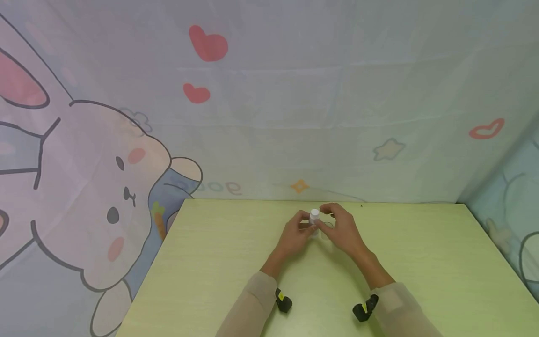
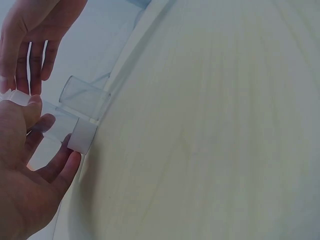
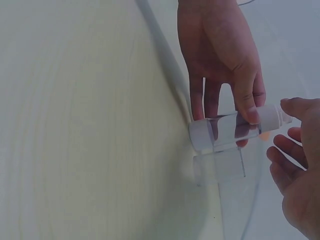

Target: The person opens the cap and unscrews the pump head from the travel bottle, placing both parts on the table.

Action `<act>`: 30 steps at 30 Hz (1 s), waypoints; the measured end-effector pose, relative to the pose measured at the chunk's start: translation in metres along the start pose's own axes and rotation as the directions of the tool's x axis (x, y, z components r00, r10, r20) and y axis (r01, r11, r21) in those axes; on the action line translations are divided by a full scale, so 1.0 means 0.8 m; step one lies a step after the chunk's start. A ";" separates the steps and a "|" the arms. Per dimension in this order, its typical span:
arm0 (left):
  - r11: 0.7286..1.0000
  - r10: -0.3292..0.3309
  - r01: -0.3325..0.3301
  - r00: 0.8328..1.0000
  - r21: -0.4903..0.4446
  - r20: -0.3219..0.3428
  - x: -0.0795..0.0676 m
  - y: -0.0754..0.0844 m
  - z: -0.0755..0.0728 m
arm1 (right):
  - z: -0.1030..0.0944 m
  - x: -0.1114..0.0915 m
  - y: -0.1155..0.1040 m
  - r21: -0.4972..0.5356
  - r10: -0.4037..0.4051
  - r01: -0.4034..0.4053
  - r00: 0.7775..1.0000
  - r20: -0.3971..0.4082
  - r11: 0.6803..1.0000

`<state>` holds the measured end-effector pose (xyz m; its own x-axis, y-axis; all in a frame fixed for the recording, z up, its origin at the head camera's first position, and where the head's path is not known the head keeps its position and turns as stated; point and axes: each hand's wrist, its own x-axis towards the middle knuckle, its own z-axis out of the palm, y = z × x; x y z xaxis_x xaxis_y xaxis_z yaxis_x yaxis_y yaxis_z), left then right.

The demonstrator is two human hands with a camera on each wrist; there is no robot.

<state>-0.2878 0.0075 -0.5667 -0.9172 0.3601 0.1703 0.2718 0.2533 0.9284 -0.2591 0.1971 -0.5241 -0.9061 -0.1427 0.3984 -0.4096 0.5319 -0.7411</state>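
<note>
A small clear bottle point(image 1: 314, 220) with a white base and white top stands upright on the table. My left hand point(image 1: 296, 231) grips it from the left, with the thumb against the upper body and the fingers around it. Down by the white base point(image 2: 82, 136) are more left fingertips. On the other side, my right hand point(image 3: 302, 165) has its thumb at the nozzle on top, while its other visible fingers stand apart from the bottle. A clear cylindrical cap point(image 2: 84, 97), like a small cup, stands close beside the bottle, partly hidden by the right hand in the head view.
The pale wooden table point(image 1: 210, 267) ends at a hanging cloth point(image 1: 269, 154) printed with hearts and a large rabbit. Its back edge runs close behind the hands. Black wrist cameras sit at both beige sleeves point(image 1: 252, 299).
</note>
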 end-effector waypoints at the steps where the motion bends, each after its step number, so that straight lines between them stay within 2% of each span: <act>1: 1.000 -0.002 0.002 1.000 -0.001 0.000 0.000 0.000 0.000 | 0.000 0.001 -0.001 -0.001 0.002 -0.002 1.000 -0.001 1.000; 8: 1.000 0.001 -0.001 1.000 0.000 0.016 0.000 0.001 -0.001 | 0.003 0.004 -0.001 0.000 -0.014 0.014 1.000 -0.020 1.000; 24: 0.999 0.032 -0.032 0.999 0.005 0.001 0.003 -0.003 -0.001 | 0.010 0.006 -0.011 0.038 -0.003 0.004 1.000 -0.020 0.999; 30: 1.000 0.017 -0.017 1.000 0.001 0.004 0.003 -0.004 -0.001 | 0.015 0.006 -0.011 0.045 0.007 -0.006 1.000 -0.026 0.999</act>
<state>-0.2911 0.0068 -0.5691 -0.9113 0.3680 0.1846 0.2876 0.2483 0.9250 -0.2607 0.1813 -0.5221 -0.9058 -0.1169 0.4072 -0.4087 0.4944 -0.7672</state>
